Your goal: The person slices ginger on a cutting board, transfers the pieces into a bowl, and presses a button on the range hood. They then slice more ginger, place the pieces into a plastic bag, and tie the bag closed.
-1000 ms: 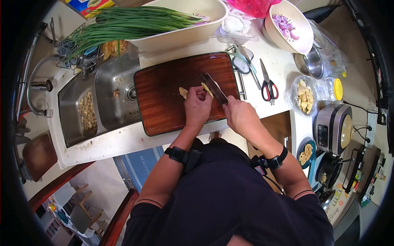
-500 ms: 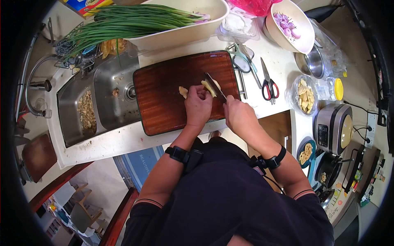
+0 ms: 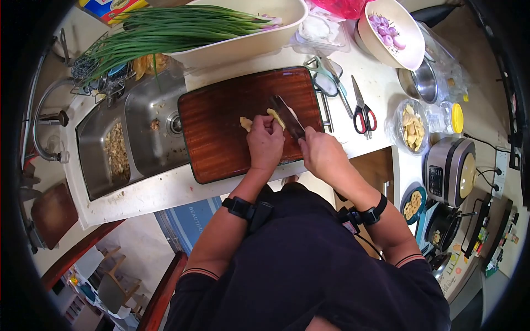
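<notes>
On the dark brown cutting board (image 3: 221, 118), my left hand (image 3: 265, 144) pinches a pale yellow ginger piece (image 3: 275, 118) between its fingertips. My right hand (image 3: 324, 153) is wrapped round the handle of a knife (image 3: 289, 117). The knife's broad blade lies tilted beside the held piece, on its right. A pale slice shows at the blade's far right edge, partly hidden by it. Another ginger piece (image 3: 245, 123) rests on the board, just left of my left hand's fingers.
A double sink (image 3: 157, 138) with scraps adjoins the board's left. Green onions (image 3: 182, 27) lie in a long cream tub (image 3: 237, 47) behind. To the right are red-handled scissors (image 3: 361, 113), a bowl of shallots (image 3: 406, 52), a bag of ginger pieces (image 3: 413, 132) and a cooker (image 3: 450, 171).
The knife blade has turned flatter, showing more of its broad side, and has shifted slightly off the held piece. My left hand has moved slightly left.
</notes>
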A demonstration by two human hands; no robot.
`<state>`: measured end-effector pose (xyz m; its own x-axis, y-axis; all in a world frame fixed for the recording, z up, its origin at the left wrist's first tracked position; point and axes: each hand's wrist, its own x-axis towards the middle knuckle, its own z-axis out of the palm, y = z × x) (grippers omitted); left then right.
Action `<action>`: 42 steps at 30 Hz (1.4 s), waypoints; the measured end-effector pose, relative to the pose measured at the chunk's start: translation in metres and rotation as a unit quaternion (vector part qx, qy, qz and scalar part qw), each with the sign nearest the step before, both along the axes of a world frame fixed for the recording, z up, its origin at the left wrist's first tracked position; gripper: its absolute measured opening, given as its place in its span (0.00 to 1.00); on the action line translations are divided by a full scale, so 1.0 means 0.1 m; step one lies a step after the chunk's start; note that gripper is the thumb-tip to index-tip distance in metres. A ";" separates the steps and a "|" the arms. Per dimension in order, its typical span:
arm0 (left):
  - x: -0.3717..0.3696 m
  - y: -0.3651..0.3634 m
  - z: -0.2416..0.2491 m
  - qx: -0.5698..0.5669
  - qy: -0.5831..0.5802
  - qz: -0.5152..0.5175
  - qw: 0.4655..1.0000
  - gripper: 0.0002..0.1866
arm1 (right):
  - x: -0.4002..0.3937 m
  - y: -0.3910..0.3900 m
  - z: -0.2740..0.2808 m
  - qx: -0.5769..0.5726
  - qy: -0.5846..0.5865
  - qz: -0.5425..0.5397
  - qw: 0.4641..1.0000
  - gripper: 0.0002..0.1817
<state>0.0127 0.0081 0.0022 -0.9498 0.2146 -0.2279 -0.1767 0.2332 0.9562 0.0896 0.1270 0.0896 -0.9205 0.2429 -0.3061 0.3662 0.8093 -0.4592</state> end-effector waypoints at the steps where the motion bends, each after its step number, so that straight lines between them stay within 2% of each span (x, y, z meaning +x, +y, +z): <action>1: 0.00 -0.01 0.01 0.000 0.009 -0.003 1.000 0.08 | 0.00 0.00 -0.01 0.000 0.000 -0.002 1.000 0.10; 10: -0.01 -0.05 -0.08 -0.005 0.028 -0.006 1.000 0.07 | -0.03 -0.08 0.00 0.012 -0.005 0.012 1.000 0.10; 12: -0.01 -0.05 -0.12 -0.009 0.031 -0.005 0.999 0.07 | -0.06 -0.10 0.05 0.014 -0.025 0.018 0.999 0.05; 15: -0.02 -0.05 -0.15 -0.013 0.042 -0.004 0.999 0.07 | -0.07 -0.09 0.06 0.012 -0.014 0.027 0.999 0.05; 24: -0.03 -0.07 -0.13 -0.046 0.061 -0.003 0.997 0.06 | -0.13 -0.09 0.01 0.006 0.007 0.031 0.999 0.05; 25: -0.03 -0.07 -0.11 -0.054 0.095 -0.002 0.994 0.05 | -0.13 -0.08 -0.01 0.006 0.006 0.032 0.999 0.05; 27: -0.02 -0.07 -0.07 -0.063 0.128 -0.001 0.990 0.05 | -0.13 -0.08 -0.11 0.003 0.031 0.039 0.999 0.11; 33: -0.01 -0.06 -0.03 -0.059 0.099 0.004 0.993 0.04 | -0.17 -0.13 -0.29 0.010 0.019 0.030 0.999 0.11; 36: -0.03 -0.07 -0.11 -0.084 0.148 0.009 0.985 0.06 | -0.20 -0.16 -0.24 -0.007 -0.003 0.019 1.000 0.07; 42: -0.04 -0.08 -0.08 -0.083 0.160 -0.012 0.984 0.05 | -0.27 -0.18 -0.20 0.003 -0.004 0.033 0.999 0.09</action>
